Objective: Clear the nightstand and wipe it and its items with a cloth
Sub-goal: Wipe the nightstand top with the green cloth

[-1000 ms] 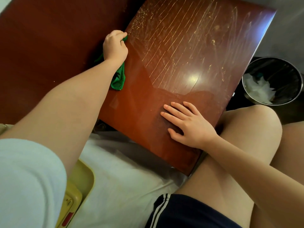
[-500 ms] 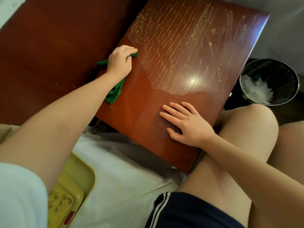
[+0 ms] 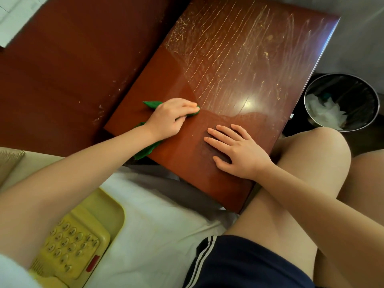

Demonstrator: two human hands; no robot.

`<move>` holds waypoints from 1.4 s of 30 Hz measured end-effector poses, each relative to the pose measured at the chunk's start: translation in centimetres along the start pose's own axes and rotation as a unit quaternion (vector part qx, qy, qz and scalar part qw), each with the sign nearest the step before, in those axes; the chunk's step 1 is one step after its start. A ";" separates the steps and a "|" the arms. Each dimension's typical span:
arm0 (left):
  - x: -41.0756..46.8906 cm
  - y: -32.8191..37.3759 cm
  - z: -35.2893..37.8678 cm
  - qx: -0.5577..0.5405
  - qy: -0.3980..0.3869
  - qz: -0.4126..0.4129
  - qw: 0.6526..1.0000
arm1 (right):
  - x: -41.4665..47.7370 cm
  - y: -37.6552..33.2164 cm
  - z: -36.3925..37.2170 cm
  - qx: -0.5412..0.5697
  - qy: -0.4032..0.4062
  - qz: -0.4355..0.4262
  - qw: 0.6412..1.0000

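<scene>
Head view, looking down. Your left hand [image 3: 169, 118] lay on the near-left part of the desk [image 3: 239, 59], its fingers curled over a bunched green cloth [image 3: 145, 151] and pressing it against the wood. One end of the cloth showed beyond your knuckles and the other trailed under your wrist to the desk's near-left edge. The hand was slightly blurred.

Your right hand [image 3: 239, 151] rested palm down on the near part of the desk, just beside the left hand, with its fingers straight, slightly spread and holding nothing.

The far part of the reddish-brown desk top was covered with pale diagonal streaks and small specks. The near part around both hands looked darker and smoother. A bright glare spot sat between the two zones.

To the right of the desk stood a round waste bin [image 3: 353, 92] with a dark liner and crumpled white material [image 3: 324, 111] inside, beyond your bare knee.

At lower left, a yellow telephone [image 3: 70, 250] sat in a yellow tray [image 3: 110, 206] on the white bed sheet [image 3: 162, 235], partly hidden by your left forearm.
</scene>
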State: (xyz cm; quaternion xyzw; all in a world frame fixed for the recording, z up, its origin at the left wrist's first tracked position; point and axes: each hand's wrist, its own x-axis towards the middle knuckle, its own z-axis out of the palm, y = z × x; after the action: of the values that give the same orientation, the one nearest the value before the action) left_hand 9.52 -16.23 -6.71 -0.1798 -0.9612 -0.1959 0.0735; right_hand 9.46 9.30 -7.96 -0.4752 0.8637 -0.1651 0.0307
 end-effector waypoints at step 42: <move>3.3 -0.5 -0.1 0.038 0.032 -0.112 0.992 | 0.0 0.0 0.2 0.009 0.011 -0.002 1.000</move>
State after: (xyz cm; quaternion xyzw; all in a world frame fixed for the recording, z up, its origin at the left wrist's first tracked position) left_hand 6.25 -15.69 -6.08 -0.0620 -0.9792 -0.1717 0.0889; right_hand 9.46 9.27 -8.12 -0.4745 0.8617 -0.1778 0.0254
